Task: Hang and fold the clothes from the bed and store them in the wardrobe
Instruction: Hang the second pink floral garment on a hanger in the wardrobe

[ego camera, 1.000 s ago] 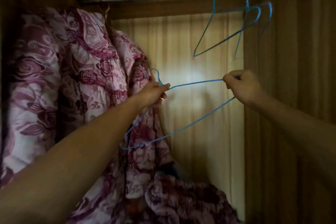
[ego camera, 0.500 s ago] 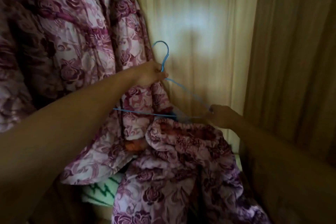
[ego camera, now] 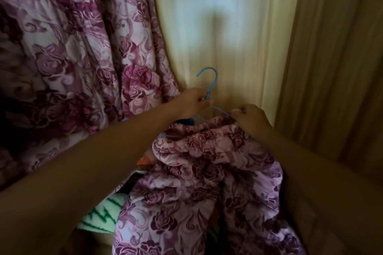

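No text, label, brand or number can be read: the cloth [ego camera: 196,161] bears only a rose print, the other fabric [ego camera: 99,215] only green stripes.

Setting: home wardrobe interior. Wood-grain panels [ego camera: 238,27] behind the gripped blue hanger [ego camera: 209,93]; floral fabric [ego camera: 83,47] hanging left of it.

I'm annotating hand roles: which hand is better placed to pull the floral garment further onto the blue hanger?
Right. The right hand pinches the edge of the floral garment against the blue hanger; the left hand grips its neck, steadying it.
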Motion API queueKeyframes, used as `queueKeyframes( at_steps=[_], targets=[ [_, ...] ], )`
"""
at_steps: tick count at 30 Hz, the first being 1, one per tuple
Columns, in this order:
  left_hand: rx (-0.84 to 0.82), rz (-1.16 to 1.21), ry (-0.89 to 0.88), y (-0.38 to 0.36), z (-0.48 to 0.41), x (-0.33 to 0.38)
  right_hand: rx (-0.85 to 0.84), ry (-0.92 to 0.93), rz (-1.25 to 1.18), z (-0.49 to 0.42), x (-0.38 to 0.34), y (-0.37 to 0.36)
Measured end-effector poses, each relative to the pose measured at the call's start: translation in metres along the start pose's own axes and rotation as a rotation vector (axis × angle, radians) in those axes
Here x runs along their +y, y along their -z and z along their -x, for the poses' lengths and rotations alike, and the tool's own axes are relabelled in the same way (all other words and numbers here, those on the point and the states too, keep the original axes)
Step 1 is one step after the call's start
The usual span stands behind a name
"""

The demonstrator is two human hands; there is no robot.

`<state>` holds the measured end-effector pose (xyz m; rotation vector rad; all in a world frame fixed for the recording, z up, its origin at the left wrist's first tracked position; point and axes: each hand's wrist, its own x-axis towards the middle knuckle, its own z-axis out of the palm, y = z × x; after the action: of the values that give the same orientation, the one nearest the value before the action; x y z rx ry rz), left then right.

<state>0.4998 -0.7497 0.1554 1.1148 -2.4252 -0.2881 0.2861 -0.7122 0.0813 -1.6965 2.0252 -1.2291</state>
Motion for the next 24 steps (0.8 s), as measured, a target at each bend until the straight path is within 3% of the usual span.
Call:
queueKeyframes(
  at_steps=[5, 8, 11, 14, 17, 21, 24],
  targets=[
    [0.094, 0.177, -0.029, -0.027, -0.012, 0.002, -0.194, 0.074, -0.337, -0.003, -0.003, 0.021],
    [0.135, 0.246, -0.065, -0.038, -0.015, 0.003, -0.277, 0.093, -0.223, -0.001, 0.011, 0.024],
    [0.255, 0.105, -0.179, -0.046, -0.009, 0.006, -0.211, 0.092, -0.079, 0.003, 0.022, 0.014],
    [0.451, -0.174, -0.460, -0.063, 0.013, -0.005, -0.096, 0.124, -0.042, -0.002, 0.026, 0.011],
    [0.349, -0.227, -0.620, -0.091, 0.050, -0.020, -0.075, 0.125, -0.068, -0.009, 0.023, 0.018],
    [0.169, -0.033, -0.352, -0.102, 0.077, -0.052, -0.089, 0.159, -0.050, -0.013, 0.018, 0.022],
    [0.143, -0.101, -0.328, -0.091, 0.084, -0.068, -0.088, 0.182, -0.016, -0.016, 0.017, 0.022]
  ],
)
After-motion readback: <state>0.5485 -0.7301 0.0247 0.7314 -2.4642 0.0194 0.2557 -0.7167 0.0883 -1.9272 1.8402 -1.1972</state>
